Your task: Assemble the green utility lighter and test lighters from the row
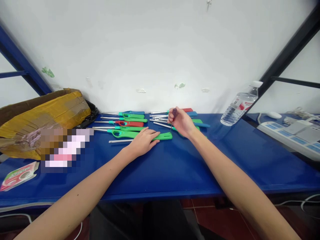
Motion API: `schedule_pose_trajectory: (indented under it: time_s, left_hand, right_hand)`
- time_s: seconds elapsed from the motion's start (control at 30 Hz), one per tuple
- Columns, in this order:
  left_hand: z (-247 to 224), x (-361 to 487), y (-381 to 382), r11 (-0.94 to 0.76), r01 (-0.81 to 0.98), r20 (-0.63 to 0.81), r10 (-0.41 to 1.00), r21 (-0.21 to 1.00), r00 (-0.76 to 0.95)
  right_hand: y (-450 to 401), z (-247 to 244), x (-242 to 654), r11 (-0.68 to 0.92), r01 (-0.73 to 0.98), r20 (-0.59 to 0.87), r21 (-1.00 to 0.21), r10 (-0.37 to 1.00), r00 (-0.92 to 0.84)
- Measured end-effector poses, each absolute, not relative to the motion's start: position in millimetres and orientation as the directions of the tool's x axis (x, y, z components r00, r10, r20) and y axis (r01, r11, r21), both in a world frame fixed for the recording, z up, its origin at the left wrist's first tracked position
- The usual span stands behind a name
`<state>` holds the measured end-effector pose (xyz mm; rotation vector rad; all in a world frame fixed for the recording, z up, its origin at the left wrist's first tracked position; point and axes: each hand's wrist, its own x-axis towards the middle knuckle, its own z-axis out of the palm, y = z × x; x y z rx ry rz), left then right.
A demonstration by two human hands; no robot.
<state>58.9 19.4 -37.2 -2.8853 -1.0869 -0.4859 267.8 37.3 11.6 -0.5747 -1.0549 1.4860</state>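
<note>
My left hand (143,142) lies over a green long-necked lighter (163,136), its fingers wrapped on the body and pressing it to the blue table. The lighter's metal tube points left. In my right hand (183,122) is a screwdriver (174,114) with a dark handle, held upright. Its thin shaft reaches down to the right end of the green lighter. Behind my left hand, several lighters lie in a row, among them a red one (135,123) and a blue one (136,112). More lighters, one with a blue end (203,125), lie behind and beside my right hand.
At the left sit a yellow-taped box (72,106), a blurred-out patch and a torn card (20,175). A water bottle (238,106) stands at the right, near a white power strip (287,135) and cables. The white wall rises behind the table (170,176).
</note>
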Motion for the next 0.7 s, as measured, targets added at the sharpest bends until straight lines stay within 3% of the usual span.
schedule_pose_trajectory:
  time_s: [0.3, 0.53, 0.7]
  left_hand:
    - [-36.1, 59.9, 16.9, -0.759, 0.648, 0.291, 0.636, 0.064, 0.715]
    - [-36.4, 60.6, 16.6, -0.758, 0.649, 0.290, 0.636, 0.063, 0.715]
    - [-37.8, 59.8, 17.8, -0.760, 0.645, 0.290, 0.637, 0.078, 0.715]
  right_hand:
    - [37.7, 8.4, 261.0, 0.126, -0.496, 0.209, -0.859, 0.971, -0.115]
    - [33.5, 14.4, 268.2, 0.055, -0.564, 0.209, -0.824, 0.955, -0.211]
    - [36.2, 11.7, 269.1, 0.066, -0.511, 0.220, -0.857, 0.944, -0.247]
